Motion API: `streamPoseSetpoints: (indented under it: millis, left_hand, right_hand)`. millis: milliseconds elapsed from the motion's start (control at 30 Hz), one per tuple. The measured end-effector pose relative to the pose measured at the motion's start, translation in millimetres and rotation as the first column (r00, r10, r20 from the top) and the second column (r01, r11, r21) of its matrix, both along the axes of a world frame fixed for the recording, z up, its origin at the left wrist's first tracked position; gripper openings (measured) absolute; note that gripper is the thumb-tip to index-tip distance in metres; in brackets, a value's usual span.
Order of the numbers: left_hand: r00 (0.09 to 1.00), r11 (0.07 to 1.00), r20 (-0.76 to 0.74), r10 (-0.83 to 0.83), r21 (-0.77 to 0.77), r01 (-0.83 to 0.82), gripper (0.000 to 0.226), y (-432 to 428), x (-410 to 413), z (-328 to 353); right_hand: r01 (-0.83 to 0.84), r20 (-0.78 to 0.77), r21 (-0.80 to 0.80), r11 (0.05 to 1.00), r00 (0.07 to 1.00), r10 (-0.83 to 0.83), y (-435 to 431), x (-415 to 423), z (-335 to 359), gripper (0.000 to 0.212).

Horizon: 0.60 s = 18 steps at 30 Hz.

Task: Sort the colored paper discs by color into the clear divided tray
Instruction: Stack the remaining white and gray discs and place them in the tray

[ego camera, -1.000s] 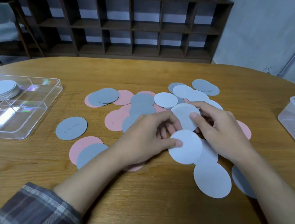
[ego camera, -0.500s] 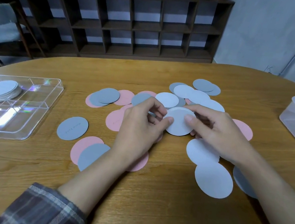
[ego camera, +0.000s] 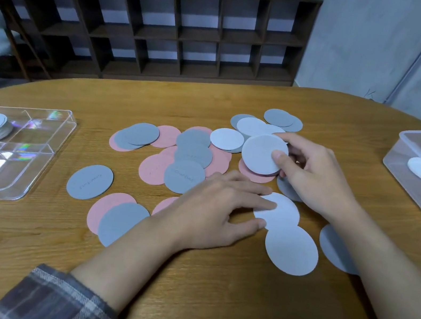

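Right of centre, our right hand [ego camera: 315,178] is pinching a seemingly flimsy pale-grey paper disc [ego camera: 259,154] by its rim; our left hand [ego camera: 211,210] is lying flat.

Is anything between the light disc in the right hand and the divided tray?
Nothing visible blocks it. Only flat pink and grey discs lie on the table between the light disc in the right hand and the tray; the left hand lies nearer the person, off that line.

Divided tray [ego camera: 35,156] — cropped at left.
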State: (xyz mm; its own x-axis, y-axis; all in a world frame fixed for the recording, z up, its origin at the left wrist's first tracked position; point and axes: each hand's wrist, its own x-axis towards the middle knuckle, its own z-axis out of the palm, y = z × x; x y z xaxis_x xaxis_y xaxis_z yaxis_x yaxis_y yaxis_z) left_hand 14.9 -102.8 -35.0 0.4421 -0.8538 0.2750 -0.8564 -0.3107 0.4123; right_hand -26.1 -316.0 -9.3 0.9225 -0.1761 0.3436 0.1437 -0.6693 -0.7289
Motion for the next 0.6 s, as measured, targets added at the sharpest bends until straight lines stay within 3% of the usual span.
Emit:
streamPoseSetpoints:
  millis: [300, 400, 600]
  left_hand:
    - [0.994, 0.998, 0.087, 0.068, -0.017, -0.067, 0.052, 9, 10, 6]
    - [0.989, 0.995, 0.106, 0.099, -0.041, -0.095, 0.042, 11, 5, 13]
    - [0.955, 0.935, 0.066, 0.288, -0.234, -0.265, 0.025, 12, 5, 18]
  right_hand:
    - [-0.009, -0.02, 0.012, 1.0, 1.0, 0.009, 1, -1, 2, 0.022]
    - [-0.023, -0.048, 0.024, 0.999, 0.999, 0.024, 3, -1, 2, 0.023]
    - [-0.083, -0.104, 0.078, 0.994, 0.99, 0.091, 10, -3, 6, 0.03]
